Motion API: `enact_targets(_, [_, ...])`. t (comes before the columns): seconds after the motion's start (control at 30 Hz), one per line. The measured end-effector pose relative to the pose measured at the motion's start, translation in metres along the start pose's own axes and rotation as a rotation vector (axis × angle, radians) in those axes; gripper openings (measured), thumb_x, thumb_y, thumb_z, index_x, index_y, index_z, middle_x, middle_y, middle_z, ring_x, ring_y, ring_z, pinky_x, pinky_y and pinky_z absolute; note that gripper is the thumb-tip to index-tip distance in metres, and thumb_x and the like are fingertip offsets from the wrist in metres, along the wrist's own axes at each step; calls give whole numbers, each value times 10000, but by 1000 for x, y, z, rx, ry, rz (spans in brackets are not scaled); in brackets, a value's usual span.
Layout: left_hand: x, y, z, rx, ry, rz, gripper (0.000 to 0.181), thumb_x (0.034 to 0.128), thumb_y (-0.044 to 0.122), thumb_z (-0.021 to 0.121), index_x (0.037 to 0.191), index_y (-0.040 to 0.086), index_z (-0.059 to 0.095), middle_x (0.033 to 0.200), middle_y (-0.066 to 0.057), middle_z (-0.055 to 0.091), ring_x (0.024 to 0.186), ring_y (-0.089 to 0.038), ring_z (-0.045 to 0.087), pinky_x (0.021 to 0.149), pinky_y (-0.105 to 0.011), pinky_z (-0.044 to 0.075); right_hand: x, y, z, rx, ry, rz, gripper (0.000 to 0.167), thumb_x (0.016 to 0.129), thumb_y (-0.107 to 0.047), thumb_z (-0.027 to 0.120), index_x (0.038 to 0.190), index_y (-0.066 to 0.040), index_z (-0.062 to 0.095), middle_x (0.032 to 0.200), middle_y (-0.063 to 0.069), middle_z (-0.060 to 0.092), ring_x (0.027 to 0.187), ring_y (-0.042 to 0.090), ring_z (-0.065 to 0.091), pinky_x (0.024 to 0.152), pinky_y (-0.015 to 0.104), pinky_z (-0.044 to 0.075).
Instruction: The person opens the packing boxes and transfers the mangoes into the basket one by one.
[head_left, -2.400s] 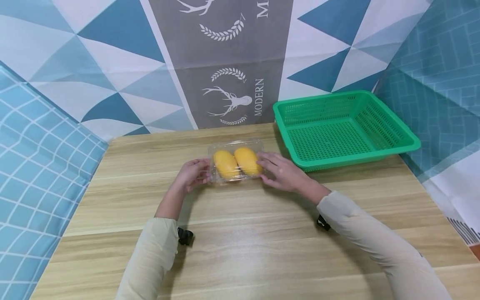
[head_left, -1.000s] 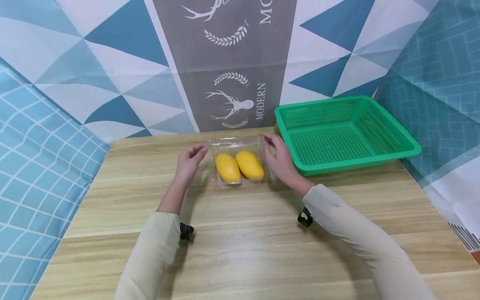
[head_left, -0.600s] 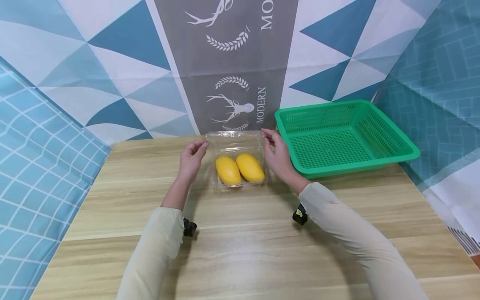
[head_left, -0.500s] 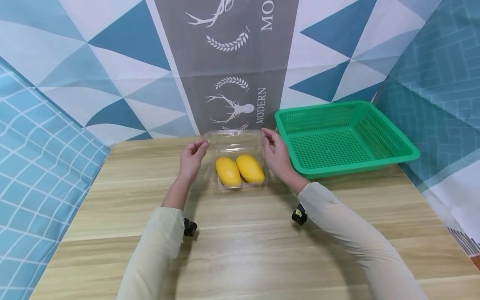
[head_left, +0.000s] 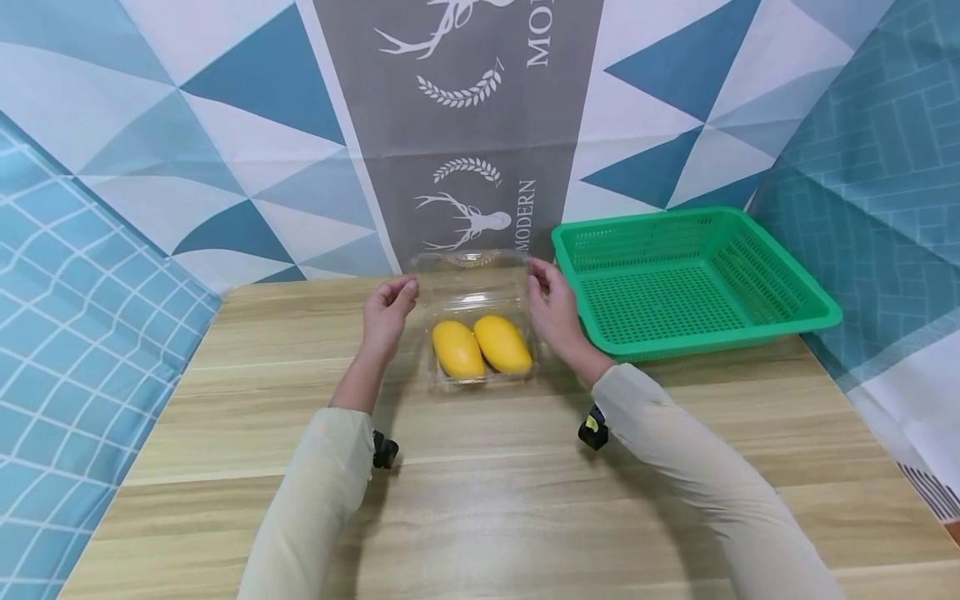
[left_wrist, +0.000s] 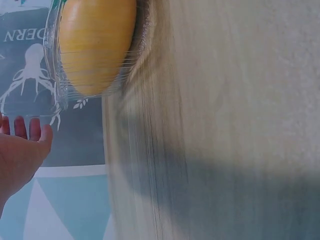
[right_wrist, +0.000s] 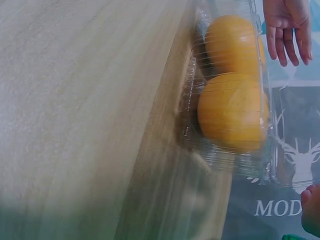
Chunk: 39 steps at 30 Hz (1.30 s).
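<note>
Facing patterned backdrop (head_left: 465, 125), woodgrain table (head_left: 480, 517); yellow fruit (head_left: 502, 343)

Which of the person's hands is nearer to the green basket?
Right: the right hand is close beside the green basket; the left hand is farther off, on the other side of the clear container.

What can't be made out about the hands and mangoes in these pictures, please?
- Left wrist: part of the left hand, cut off by the left edge; one end of a mango, by the top edge.
- Right wrist: most of the right hand, cut off by the right edge.
- Head: whether either hand touches the lid, too small to tell.
</note>
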<state>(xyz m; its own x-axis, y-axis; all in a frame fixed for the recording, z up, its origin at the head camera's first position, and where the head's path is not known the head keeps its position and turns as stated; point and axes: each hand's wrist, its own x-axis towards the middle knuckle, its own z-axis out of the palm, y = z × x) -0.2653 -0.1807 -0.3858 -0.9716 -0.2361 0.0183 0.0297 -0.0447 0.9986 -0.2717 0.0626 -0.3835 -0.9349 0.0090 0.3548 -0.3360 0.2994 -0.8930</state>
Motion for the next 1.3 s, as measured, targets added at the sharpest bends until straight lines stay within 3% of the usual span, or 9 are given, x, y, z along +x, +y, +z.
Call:
enact_targets(0.43, [9, -9, 2, 4, -13, -83, 350, 948, 136, 538, 1235, -61, 514, 1010, -10, 545, 1086, -243, 542, 1024, -372, 443, 4, 12, 5, -50, -19, 105, 306, 988, -94, 429, 1277, -21, 500, 1218, 201, 552, 1034, 279, 522, 928, 390, 469])
enact_targets(0.6, [11, -14, 4, 1, -3, -87, 346, 948, 114, 532, 1247, -59, 517, 1049, -39, 541, 1095, -248, 541, 976, -304, 481, 6, 17, 9, -77, 0, 118, 300, 986, -98, 435, 1265, -20, 516, 1195, 200, 570, 1051, 280, 538, 929, 393, 479])
enact_targets(0.7, [12, -15, 5, -18, 8, -84, 355, 946, 110, 535, 1250, -72, 513, 1077, -71, 546, 1113, -281, 536, 979, -320, 480, 7, 19, 10, -91, 16, 124, 294, 984, -105, 445, 1253, -19, 527, 1166, 180, 583, 1044, 278, 545, 923, 388, 484])
enact_targets(0.83, [12, -14, 7, -27, 25, -88, 353, 941, 105, 543, 1243, -75, 515, 1117, -123, 550, 1074, -271, 547, 985, -353, 476, 9, 22, 12, -97, 32, 126, 291, 982, -106, 449, 1243, -13, 536, 1129, 164, 590, 1003, 277, 545, 891, 383, 489])
enact_targets(1.1, [14, -16, 7, -15, 54, -108, 312, 934, 89, 550, 1216, -46, 548, 975, -25, 550, 931, -155, 570, 936, -314, 509, 10, 23, 14, -100, 27, 161, 312, 970, -104, 468, 1269, -36, 523, 1101, 169, 583, 993, 281, 547, 888, 388, 495])
enact_targets(1.3, [16, -19, 7, -14, 41, -117, 314, 943, 64, 525, 1236, -49, 534, 1143, -159, 539, 1004, -212, 562, 956, -321, 497, 10, 26, 15, -112, -11, 174, 365, 960, -70, 471, 1324, -39, 483, 1161, 203, 573, 1040, 298, 554, 925, 416, 489])
